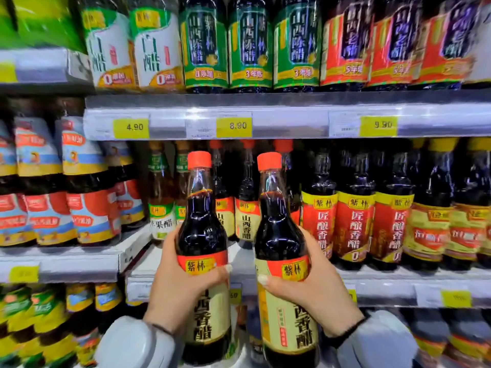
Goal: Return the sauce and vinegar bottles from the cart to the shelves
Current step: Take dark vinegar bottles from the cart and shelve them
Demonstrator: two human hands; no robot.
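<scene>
The person's got a dark vinegar bottle in each hand, both upright, red caps up, held in front of the middle shelf [265, 272]. Left hand [180, 282] has its fingers wrapped round the label of the left bottle [203, 235], right hand [308, 288] is curled the same way round the right bottle [283, 248]. Right behind them sit matching red-capped bottles [247, 205], with red-label bottles [353, 224] packed in just to the right. Yellow price tags [233, 127] run along the shelf edge above.
</scene>
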